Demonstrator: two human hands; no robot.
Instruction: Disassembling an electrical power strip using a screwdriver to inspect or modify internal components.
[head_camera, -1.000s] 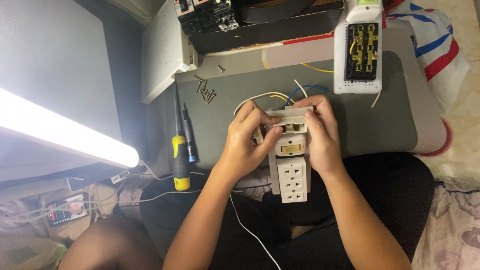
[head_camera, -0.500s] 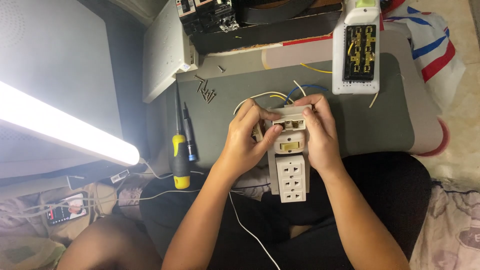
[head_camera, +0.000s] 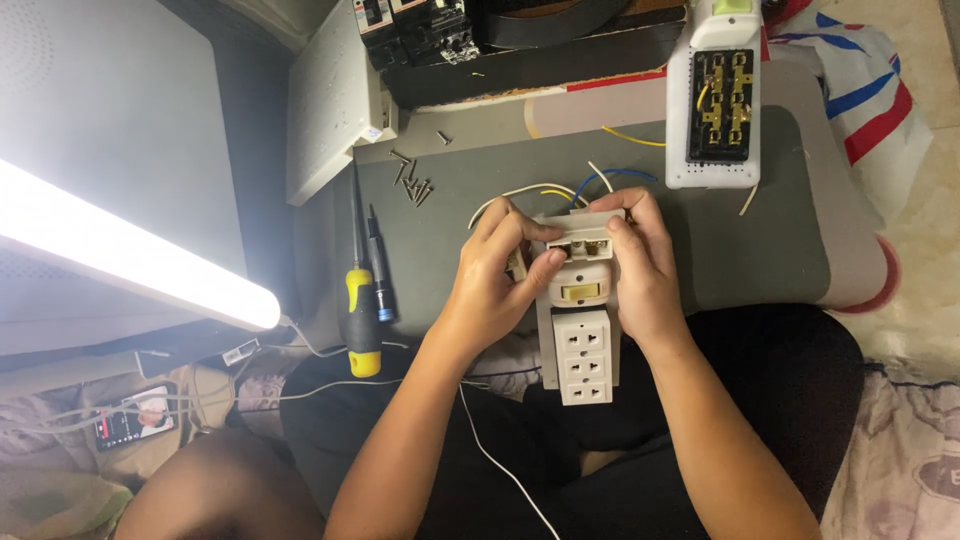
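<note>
While the person's lap fills the near edge of the view, both hands hold a white socket assembly (head_camera: 581, 318) upright over the knees: the left hand (head_camera: 497, 277) curls its fingers round the upper left side with the thumb pressed against the front, and the right hand (head_camera: 640, 262) grips the upper right edge, fingers pressed together on the top. Just left of the hands, a yellow-handled screwdriver (head_camera: 359, 300) lies on the grey mat (head_camera: 780, 230) beside a darker screwdriver (head_camera: 378, 270), with loose screws (head_camera: 412, 182) beyond them. Farther off, an opened white power strip (head_camera: 716, 100) shows its brass contacts.
</note>
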